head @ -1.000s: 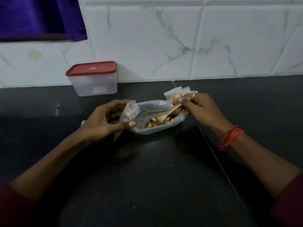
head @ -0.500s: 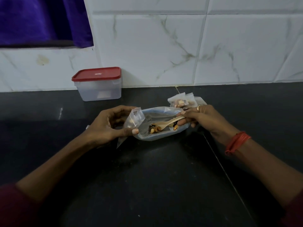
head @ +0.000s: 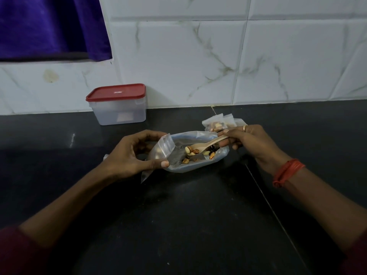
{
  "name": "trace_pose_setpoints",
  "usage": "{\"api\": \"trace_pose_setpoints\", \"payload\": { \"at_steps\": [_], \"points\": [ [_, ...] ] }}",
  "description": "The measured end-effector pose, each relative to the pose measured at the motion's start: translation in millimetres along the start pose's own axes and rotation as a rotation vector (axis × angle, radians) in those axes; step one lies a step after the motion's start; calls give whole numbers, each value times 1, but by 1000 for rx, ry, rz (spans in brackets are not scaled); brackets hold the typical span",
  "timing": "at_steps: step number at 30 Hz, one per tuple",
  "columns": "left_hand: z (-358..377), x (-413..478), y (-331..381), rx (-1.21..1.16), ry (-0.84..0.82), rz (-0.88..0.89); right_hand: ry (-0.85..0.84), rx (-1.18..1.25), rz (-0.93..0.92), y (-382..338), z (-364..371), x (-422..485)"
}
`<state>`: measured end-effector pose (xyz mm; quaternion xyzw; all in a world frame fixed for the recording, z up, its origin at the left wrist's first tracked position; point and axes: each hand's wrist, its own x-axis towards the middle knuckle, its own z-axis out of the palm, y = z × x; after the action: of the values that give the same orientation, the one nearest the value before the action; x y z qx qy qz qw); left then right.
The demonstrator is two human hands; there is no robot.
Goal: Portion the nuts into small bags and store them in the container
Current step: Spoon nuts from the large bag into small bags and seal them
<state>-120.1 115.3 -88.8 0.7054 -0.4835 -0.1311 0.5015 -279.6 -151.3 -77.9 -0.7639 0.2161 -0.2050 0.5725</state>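
On the black counter [head: 188,215], between the two hands, lies a large clear bag [head: 194,167] — its long axis runs left to right, the right end a little farther from the person. Loose nuts [head: 211,154] sit on its lower film toward the right end. The left hand [head: 131,155] touches the bag's left end and grips a small bag [head: 161,148], thumb curled along the near edge and fingers curled over the far side. This small bag is tilted, its zip-strip end up and to the right over the large bag's left end, its other end trailing down-left below the thumb. The right hand [head: 252,143] is at the large bag's right end and pinches the handle of a pale spoon [head: 207,144] between thumb and curled fingers. The spoon slants from the handle at upper right down to its bowl at lower left — the bowl carries a few nuts and points at the small bag, near it but apart. Just behind the right hand's fingers lie filled small bags [head: 216,124], touching one another. The container [head: 119,114], red lid [head: 116,92] on, stands against the tiled wall [head: 198,56] well behind the left hand.
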Motion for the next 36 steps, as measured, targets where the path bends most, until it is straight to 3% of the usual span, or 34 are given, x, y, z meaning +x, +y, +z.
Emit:
{"api": "trace_pose_setpoints", "payload": {
  "at_steps": [16, 29, 36],
  "points": [
    [4, 0, 0, 3, 25, 20, -56, 281, -76, -23, 30, -24],
    [1, 0, -4, -5, 9, 12, -207, 3, -455, -28, 43, -33],
    [0, 1, -2, -32, -1, 10, -268, -20, -502, -30, 40, -32]
  ]
}}
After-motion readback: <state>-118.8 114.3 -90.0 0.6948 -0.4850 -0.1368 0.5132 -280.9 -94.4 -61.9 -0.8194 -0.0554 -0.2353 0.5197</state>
